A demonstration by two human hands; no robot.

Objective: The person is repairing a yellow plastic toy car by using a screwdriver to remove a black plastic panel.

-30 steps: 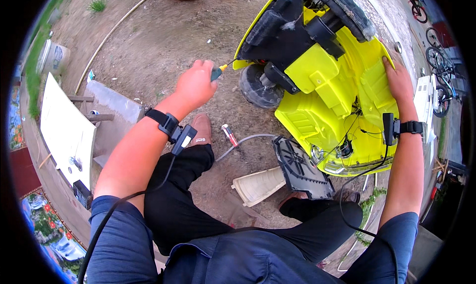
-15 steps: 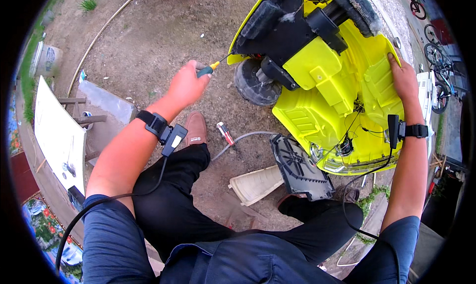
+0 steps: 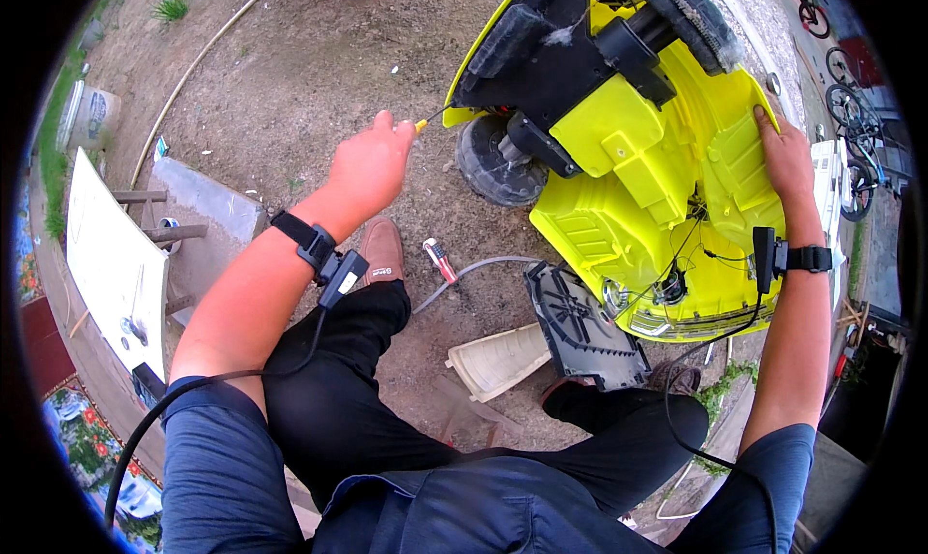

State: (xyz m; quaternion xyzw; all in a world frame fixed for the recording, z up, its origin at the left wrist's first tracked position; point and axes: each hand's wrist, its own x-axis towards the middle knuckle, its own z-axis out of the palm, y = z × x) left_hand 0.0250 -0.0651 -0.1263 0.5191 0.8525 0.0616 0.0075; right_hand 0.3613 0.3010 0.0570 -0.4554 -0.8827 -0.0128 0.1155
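Note:
My left hand [image 3: 369,163] is closed around a screwdriver [image 3: 420,127], whose yellow collar and thin shaft show past the fingers. The shaft's tip meets the left edge of a yellow ride-on toy car [image 3: 619,138], tipped so its underside faces me. Gripping the car's right edge is my right hand [image 3: 788,158], thumb over the yellow plastic. A black wheel [image 3: 501,160] sits just right of the screwdriver, and another black wheel [image 3: 684,17] is at the car's top. Loose wires and a headlamp [image 3: 671,288] show near the car's lower end.
By my right foot lie a black ribbed panel [image 3: 587,328] and a cream plastic piece [image 3: 500,361]. A red-and-white tool [image 3: 439,261] rests on the dirt near a grey hose. At left stand a white board [image 3: 116,254] and a bucket [image 3: 92,116]; bicycles [image 3: 851,119] stand far right.
My left hand has rolled over the screwdriver, so its green handle is now hidden in my fist. My right hand keeps its hold on the car, which has barely shifted.

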